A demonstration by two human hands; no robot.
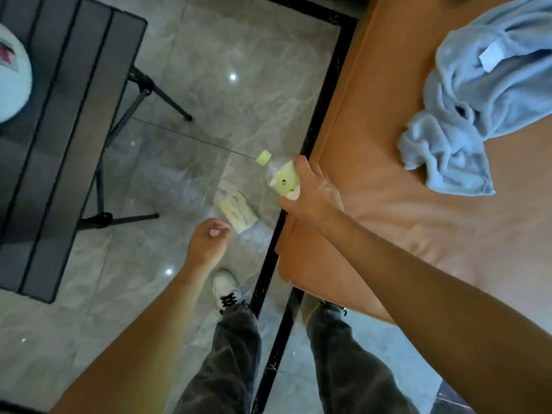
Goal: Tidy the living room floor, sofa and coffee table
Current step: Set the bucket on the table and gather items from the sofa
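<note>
Right hand (pixel 310 194) wraps fingers round plastic bottle (pixel 283 178) at label; we judge it light, crushable; left hand (pixel 206 243) slack, empty

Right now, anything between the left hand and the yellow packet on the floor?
Nothing visible: only bare floor shows between the left hand and the yellow packet. The right hand holds the bottle off to the side.
</note>
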